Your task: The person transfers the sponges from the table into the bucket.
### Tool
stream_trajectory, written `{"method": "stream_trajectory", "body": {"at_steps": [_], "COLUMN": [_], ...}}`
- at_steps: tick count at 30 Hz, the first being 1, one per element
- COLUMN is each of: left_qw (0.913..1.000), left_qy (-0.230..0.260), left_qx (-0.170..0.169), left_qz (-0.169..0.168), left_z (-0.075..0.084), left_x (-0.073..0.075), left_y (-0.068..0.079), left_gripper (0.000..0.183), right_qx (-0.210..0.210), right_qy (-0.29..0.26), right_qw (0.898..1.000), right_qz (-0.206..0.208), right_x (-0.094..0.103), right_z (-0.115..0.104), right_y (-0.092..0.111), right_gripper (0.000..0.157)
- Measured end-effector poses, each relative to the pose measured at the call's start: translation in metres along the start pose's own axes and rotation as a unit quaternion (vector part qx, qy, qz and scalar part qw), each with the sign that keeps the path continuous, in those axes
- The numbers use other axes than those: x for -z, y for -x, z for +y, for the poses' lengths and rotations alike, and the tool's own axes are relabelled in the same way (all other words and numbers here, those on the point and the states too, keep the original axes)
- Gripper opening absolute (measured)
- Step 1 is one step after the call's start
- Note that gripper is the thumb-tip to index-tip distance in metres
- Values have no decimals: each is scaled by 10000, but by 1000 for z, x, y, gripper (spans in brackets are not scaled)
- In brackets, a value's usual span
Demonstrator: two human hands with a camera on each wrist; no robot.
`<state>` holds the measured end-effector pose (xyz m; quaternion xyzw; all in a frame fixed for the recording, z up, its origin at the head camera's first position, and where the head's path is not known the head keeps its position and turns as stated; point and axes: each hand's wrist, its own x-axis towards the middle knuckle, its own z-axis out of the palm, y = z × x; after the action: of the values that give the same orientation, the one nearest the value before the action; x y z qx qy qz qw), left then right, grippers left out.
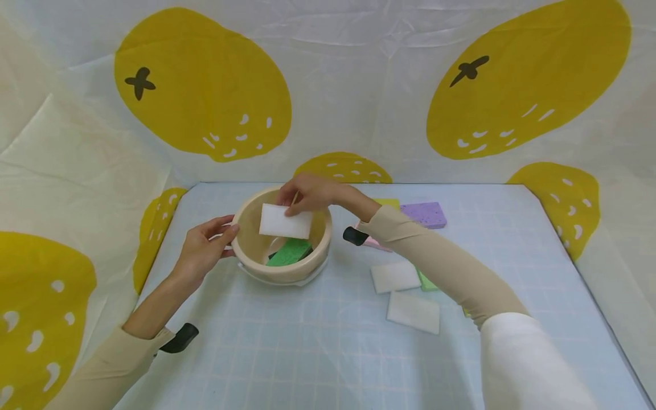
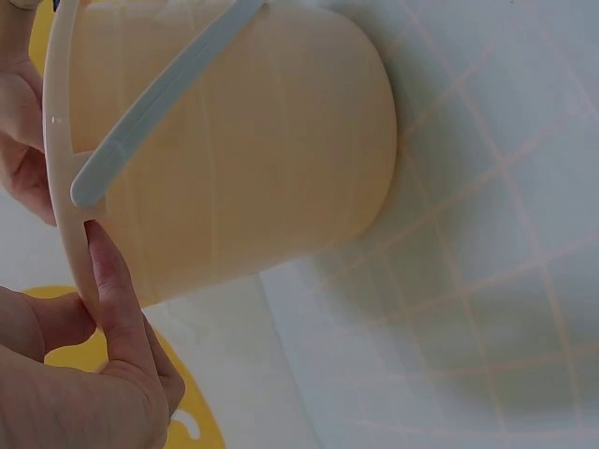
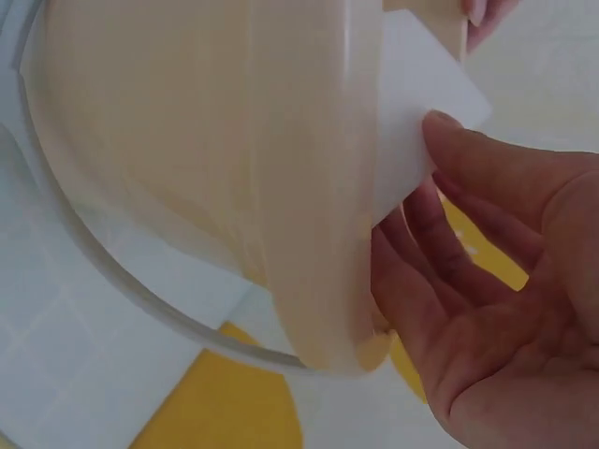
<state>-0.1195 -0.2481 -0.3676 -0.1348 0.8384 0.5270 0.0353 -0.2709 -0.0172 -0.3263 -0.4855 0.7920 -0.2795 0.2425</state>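
Note:
A cream plastic bucket (image 1: 246,250) with a pale handle (image 2: 159,112) stands on the table's left part. My left hand (image 1: 201,247) pinches its rim at the left side, thumb on one face and fingers on the other in the left wrist view. Over the bucket's mouth, my right hand (image 1: 310,193) pinches a white sponge (image 1: 282,222) between thumb and fingers. In the right wrist view the sponge (image 3: 402,122) is partly hidden behind the rim. Inside the bucket lies a green sponge (image 1: 289,252) with a dark underside.
Right of the bucket lie two white sponges (image 1: 412,312), a green sponge (image 1: 427,281) partly under one of them, a purple sponge (image 1: 424,215), a yellow one (image 1: 388,203) and a pink one (image 1: 376,244), some partly behind my right arm. A fruit-patterned sheet (image 1: 359,85) hangs behind the table.

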Motion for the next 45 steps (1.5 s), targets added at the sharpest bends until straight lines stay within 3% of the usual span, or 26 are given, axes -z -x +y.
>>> {"method": "stream_trajectory", "body": {"at_steps": [14,20,24,29,34,37,45], "left_qw": [10000,9999,10000,10000,10000,10000,9999], "left_qy": [43,44,71,63,60,55,-13], "left_qx": [-4,-42,-5,0,-17,-8,82], "left_qz": [-84,-80,-60,-27,-20,-4,57], "left_z": [-1,0,1,0,0,1,0], "left_x": [0,0,0,0,1,0,-1], "left_y": [-1,0,1,1,1,1,0], "left_gripper": [60,60,59,58,57,57,56], "right_qx": [97,621,758,962,1332,1177,709], "right_qy": [1061,1931,2283,2319,1656,1389,2045], "right_qw": [9943,9792,9706,9679,9765,9824,9763], "right_qz": [-75,0,22,114,357,406,47], "right_x": [-29,-44,-51,-56,-64,-66,-62], "right_z": [-11,-5,-2,-3,2,3,3], "right_y": [-26,-37,-41,-41,-37,-35,-34], "right_gripper": [26,26,27,25,18,19,27]}}
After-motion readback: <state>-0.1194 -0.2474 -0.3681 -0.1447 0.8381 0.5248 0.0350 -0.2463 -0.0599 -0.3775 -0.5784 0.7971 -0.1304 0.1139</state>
